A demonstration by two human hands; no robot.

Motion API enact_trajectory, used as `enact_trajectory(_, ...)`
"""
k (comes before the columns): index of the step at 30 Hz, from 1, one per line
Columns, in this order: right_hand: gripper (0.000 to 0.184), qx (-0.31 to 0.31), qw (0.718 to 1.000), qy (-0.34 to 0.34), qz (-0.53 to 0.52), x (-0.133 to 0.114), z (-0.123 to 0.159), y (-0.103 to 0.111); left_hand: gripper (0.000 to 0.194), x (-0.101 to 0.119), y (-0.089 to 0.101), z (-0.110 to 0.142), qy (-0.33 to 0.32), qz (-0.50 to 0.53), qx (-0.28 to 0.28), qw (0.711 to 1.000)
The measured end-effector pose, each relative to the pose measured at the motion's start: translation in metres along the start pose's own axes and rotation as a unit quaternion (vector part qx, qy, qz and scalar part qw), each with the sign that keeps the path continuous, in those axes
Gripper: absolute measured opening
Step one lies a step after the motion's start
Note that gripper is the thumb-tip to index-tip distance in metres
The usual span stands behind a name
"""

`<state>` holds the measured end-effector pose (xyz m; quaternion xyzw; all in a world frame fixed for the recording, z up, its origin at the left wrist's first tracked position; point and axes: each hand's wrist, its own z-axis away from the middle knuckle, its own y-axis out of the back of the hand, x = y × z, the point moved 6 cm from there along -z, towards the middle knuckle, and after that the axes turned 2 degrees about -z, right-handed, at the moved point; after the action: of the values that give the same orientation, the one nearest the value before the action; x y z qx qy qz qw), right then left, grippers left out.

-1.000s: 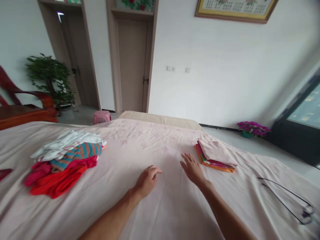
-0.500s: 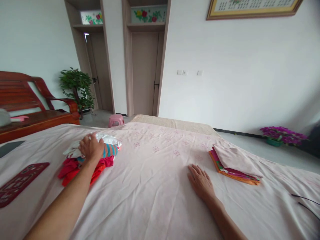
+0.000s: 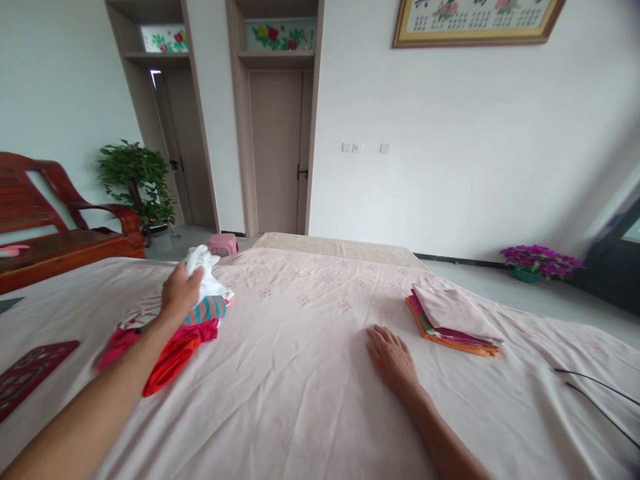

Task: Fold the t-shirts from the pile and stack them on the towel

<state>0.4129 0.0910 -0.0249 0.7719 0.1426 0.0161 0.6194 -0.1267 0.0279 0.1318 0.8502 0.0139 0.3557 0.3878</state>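
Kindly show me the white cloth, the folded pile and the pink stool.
White cloth (image 3: 209, 283), head view: its bunched middle.
Folded pile (image 3: 454, 316), head view: its top layer.
Pink stool (image 3: 223, 243), head view: its visible upper part.

Domestic interior, a home: red-brown wooden settee (image 3: 65, 247), leafy potted plant (image 3: 134, 170), pink stool (image 3: 223, 245), flower panels (image 3: 280, 36) above doors (image 3: 275, 153), framed writing (image 3: 475, 24) on white wall (image 3: 450, 147) (exact room: cannot tell).
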Motion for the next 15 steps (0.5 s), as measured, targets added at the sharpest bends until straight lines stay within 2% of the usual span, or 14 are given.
enact_trajectory(1, 0.047, -0.001, 1.000, -0.001, -0.004, 0.001, 0.000, 0.000, 0.042, 0.023, -0.007, 0.016, -0.032, 0.030, -0.027, 0.999)
enact_trajectory(2, 0.047, -0.003, 1.000, -0.001, -0.010, 0.002, 0.000, 0.000, 0.043, 0.048, -0.019, 0.037, -0.084, 0.098, -0.103, 0.986)
enact_trajectory(4, 0.047, -0.008, 1.000, -0.004, -0.024, 0.005, -0.001, 0.000, 0.045, 0.090, -0.045, 0.088, -0.178, 0.190, -0.299, 0.918)
enact_trajectory(5, 0.047, -0.009, 0.999, -0.006, -0.033, 0.008, -0.001, 0.000, 0.045, 0.102, -0.055, 0.112, -0.200, 0.205, -0.357, 0.889)
enact_trajectory(6, 0.047, -0.009, 0.999, -0.011, -0.043, 0.010, -0.001, 0.000, 0.043, 0.106, -0.062, 0.130, -0.212, 0.208, -0.373, 0.879)
enact_trajectory(8, 0.047, -0.005, 0.998, -0.023, -0.066, 0.014, -0.002, 0.002, 0.037, 0.097, -0.076, 0.150, -0.215, 0.177, -0.334, 0.901)
enact_trajectory(11, 0.045, 0.002, 0.995, -0.033, -0.089, 0.014, 0.000, 0.006, 0.032, 0.060, -0.099, 0.161, -0.216, 0.064, -0.243, 0.943)
enact_trajectory(15, 0.040, 0.008, 0.995, -0.027, -0.097, 0.008, 0.004, 0.013, 0.040, 0.016, -0.123, 0.171, -0.245, -0.077, -0.183, 0.949)
